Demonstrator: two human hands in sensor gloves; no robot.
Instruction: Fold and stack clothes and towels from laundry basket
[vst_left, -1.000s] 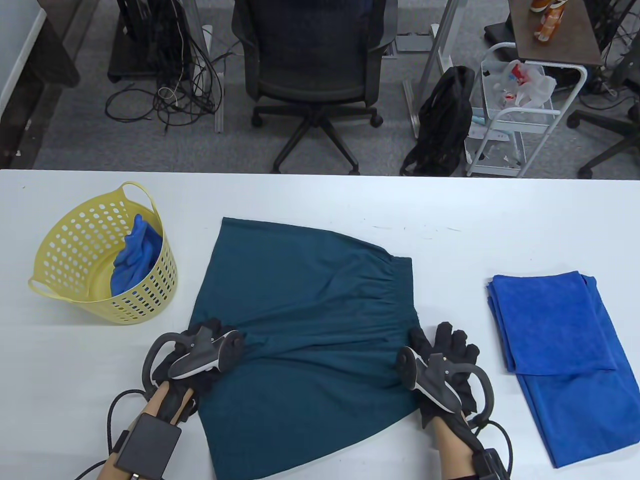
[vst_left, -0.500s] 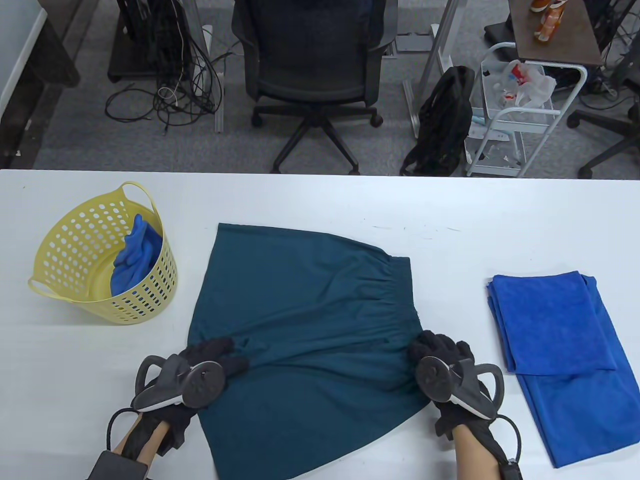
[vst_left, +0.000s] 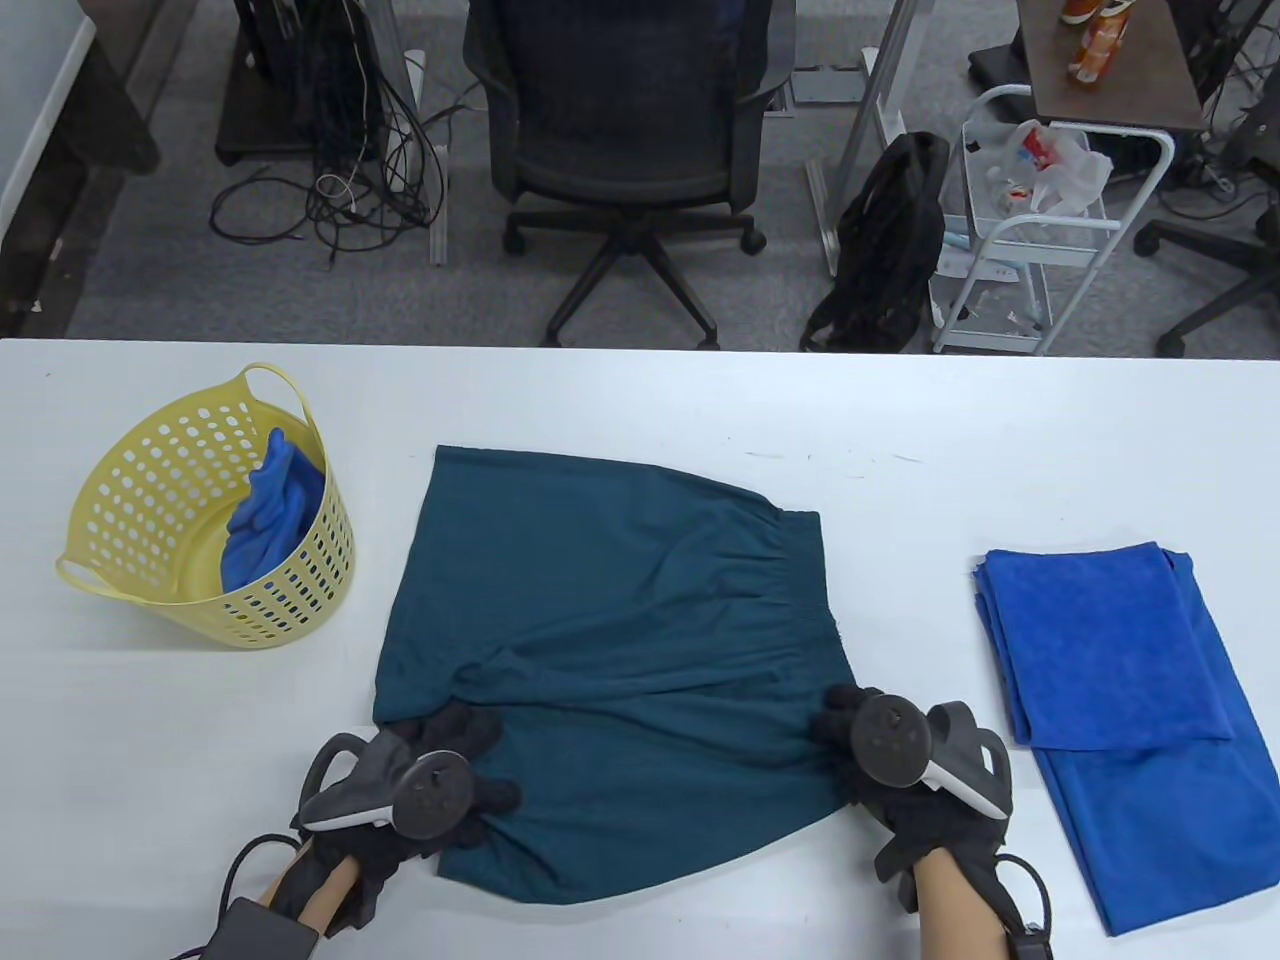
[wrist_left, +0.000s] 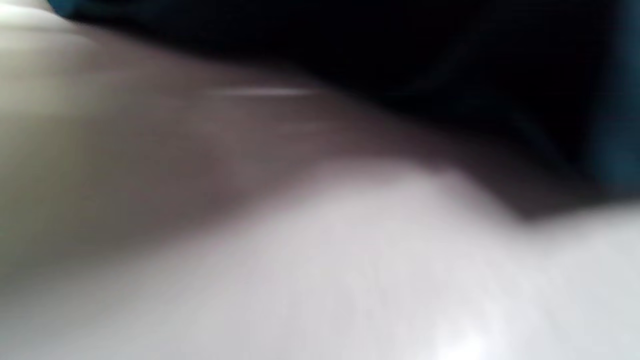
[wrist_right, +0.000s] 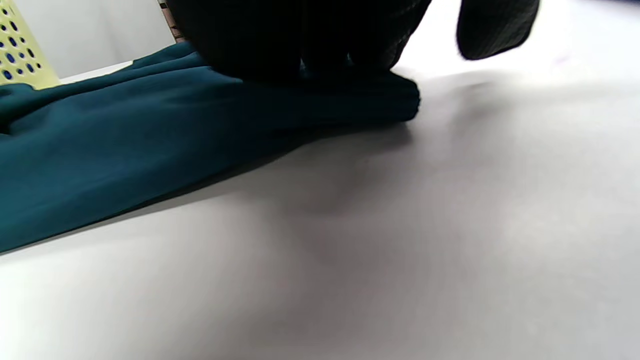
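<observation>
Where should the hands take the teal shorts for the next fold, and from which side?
Judging from the table view: at the two near corners of the teal shorts, approached from the near table edge. The left hand and right hand already grip there. The shorts lie flat, waistband to the right, so lifting the near edge and carrying it over looks workable.

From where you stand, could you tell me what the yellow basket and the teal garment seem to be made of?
The yellow basket looks like moulded plastic: smooth walls punched with regular holes and moulded loop handles. The teal garment seems a thin, matte woven or knit fabric, probably a synthetic blend, as it drapes softly and gathers into fine pleats at its waistband.
</observation>
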